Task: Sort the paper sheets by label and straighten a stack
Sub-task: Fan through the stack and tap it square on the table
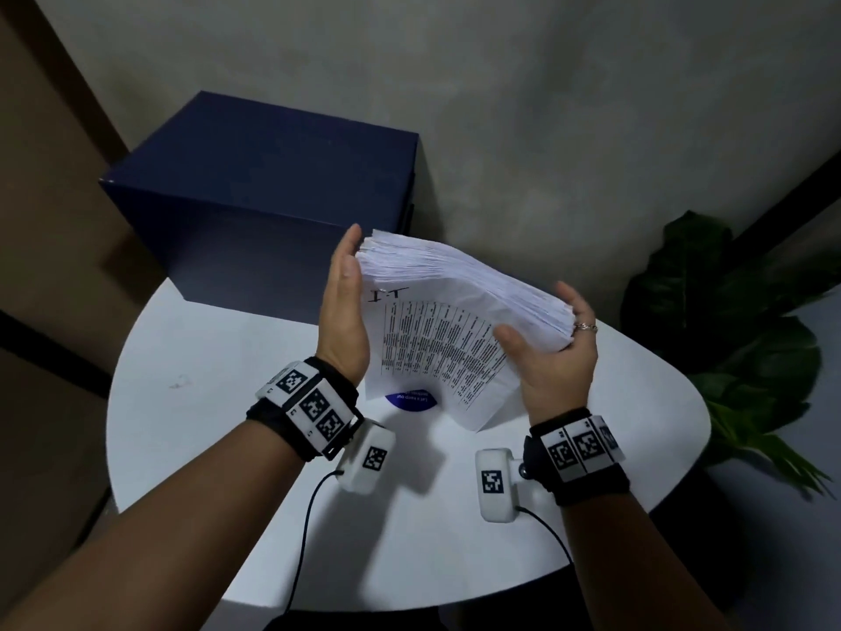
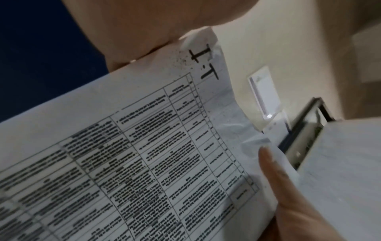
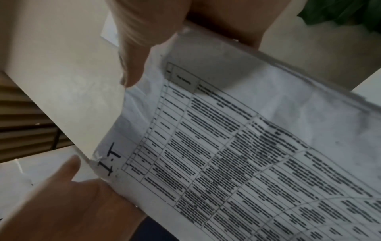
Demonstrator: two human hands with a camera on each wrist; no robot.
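We hold a thick stack of thin white paper [image 1: 455, 307] above the round white table [image 1: 218, 366], its long side running from far left to near right. Our left hand [image 1: 343, 311] presses flat on its left end. Our right hand [image 1: 553, 357] grips the right end, thumb on top. The wrist views show the top sheet's "I.T" label [image 2: 204, 63] and printed grid. A dark blue box [image 1: 259, 189] sits behind.

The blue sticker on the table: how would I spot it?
Find the round white table before the navy box. Under the raised paper stack lies the blue sticker, the tabletop's only coloured patch, bearing small white lettering.
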